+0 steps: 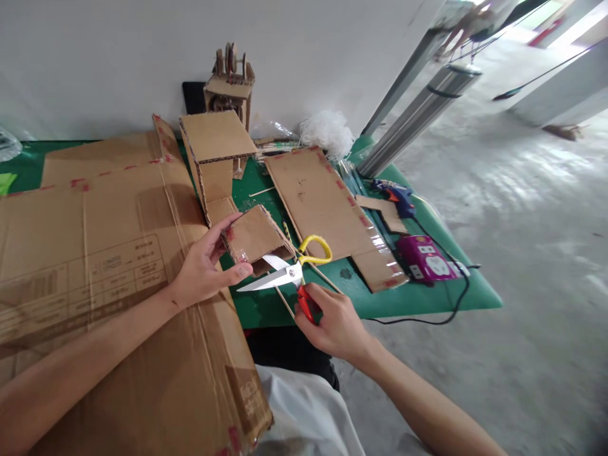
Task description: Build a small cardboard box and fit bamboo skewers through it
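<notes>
Between the thumb and fingers of my left hand (208, 264) is a small cardboard box (254, 235), tilted, with an open side facing right. My right hand (335, 318) grips the red lower handle of a pair of scissors (291, 274); the yellow upper handle stands free of my fingers. The scissor blades are spread apart and point left. One blade tip reaches the lower edge of the small box, the other lies below it near my left thumb. Whether the upper blade is inside the box I cannot tell.
A large flattened carton (109, 240) covers the left. Behind stand a folded cardboard frame (216, 136) and a cardboard model (229, 85). To the right lie a cardboard sheet (316, 202), a blue glue gun (399, 197), a purple box (425, 258) and a black cord (463, 291). A metal post (418, 120) rises behind.
</notes>
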Demonstrator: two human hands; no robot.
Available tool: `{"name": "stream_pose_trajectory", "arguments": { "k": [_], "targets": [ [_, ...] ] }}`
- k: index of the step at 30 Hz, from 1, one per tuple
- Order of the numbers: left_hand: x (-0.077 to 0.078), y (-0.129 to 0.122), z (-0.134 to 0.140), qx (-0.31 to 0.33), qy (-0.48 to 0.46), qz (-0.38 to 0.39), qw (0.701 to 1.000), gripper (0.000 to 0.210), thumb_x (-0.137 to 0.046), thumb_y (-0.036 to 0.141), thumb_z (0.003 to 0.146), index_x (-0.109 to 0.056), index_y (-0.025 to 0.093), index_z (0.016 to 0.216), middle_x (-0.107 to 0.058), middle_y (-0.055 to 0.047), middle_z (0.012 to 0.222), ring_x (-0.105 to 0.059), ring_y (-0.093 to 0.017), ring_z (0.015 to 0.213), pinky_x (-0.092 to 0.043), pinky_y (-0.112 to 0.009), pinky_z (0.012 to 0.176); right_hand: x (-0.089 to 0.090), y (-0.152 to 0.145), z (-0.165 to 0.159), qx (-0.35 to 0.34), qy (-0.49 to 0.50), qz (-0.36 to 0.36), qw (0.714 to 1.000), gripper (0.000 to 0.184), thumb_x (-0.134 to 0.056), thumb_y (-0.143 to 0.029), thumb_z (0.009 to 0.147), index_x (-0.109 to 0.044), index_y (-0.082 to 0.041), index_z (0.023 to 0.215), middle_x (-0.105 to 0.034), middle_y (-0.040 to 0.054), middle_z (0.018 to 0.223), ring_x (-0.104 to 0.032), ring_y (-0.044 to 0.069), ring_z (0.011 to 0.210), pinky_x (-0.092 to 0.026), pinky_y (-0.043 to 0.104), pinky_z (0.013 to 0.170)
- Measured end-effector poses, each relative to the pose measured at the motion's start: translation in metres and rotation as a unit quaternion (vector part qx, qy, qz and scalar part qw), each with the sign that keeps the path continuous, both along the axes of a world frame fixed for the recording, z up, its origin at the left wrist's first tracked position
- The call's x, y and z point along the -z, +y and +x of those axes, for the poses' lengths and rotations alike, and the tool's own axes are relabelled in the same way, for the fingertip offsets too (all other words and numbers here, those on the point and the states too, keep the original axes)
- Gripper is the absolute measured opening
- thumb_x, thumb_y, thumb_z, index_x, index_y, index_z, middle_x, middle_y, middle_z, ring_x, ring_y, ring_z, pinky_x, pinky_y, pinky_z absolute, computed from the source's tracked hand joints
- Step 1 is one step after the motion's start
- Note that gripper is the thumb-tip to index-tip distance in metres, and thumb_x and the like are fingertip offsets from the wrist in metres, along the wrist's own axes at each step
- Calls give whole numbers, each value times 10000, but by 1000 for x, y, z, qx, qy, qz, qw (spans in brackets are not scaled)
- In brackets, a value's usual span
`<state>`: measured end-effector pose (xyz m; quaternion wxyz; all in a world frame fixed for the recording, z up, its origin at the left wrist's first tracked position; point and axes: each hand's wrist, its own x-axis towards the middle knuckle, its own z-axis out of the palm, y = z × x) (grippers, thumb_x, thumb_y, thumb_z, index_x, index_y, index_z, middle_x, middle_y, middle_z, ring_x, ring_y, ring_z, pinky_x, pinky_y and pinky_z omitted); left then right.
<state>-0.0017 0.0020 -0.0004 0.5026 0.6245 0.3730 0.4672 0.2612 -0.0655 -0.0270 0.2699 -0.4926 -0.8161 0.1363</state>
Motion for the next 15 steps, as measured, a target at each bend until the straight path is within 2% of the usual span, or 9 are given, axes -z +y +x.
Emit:
{"name": "stream_pose_trajectory", "arguments": {
  "k": [3,10,12,15],
  "targets": [
    [2,1,0,0,-6,15,1000,841,-868,405,731,-496,263,1472,-564,-111,1455,-555,-306,1326,-494,-432,1118,-1,-1,-1,-13,24,-14,1000,209,-527,-192,816,-349,-246,720,-490,-49,603,-438,91,484,-352,229,493],
    [5,2,0,-2,-14,14,1000,838,-870,383,733,-503,269,1477,-567,-105,1464,-574,-298,1308,-500,-427,1117,4,0,-3,50,-47,122,990,93,-547,-214,832,-471,-220,777,-545,-22,616,-556,129,539,-358,255,524],
    [6,3,0,0,-12,15,1000,844,-873,387,731,-502,273,1480,-567,-103,1465,-569,-302,1314,-498,-438,1120,2,0,-2,45,-44,113,992,93,-545,-213,835,-471,-220,779,-540,-25,612,-548,125,533,-360,252,524],
    [7,3,-2,5,-10,13,1000,840,-872,392,733,-503,286,1480,-576,-99,1451,-573,-301,1307,-497,-450,1120,-2,-1,-1,15,-15,46,999,141,-539,-206,836,-428,-230,752,-510,-40,604,-491,103,505,-359,234,515]
  ]
}}
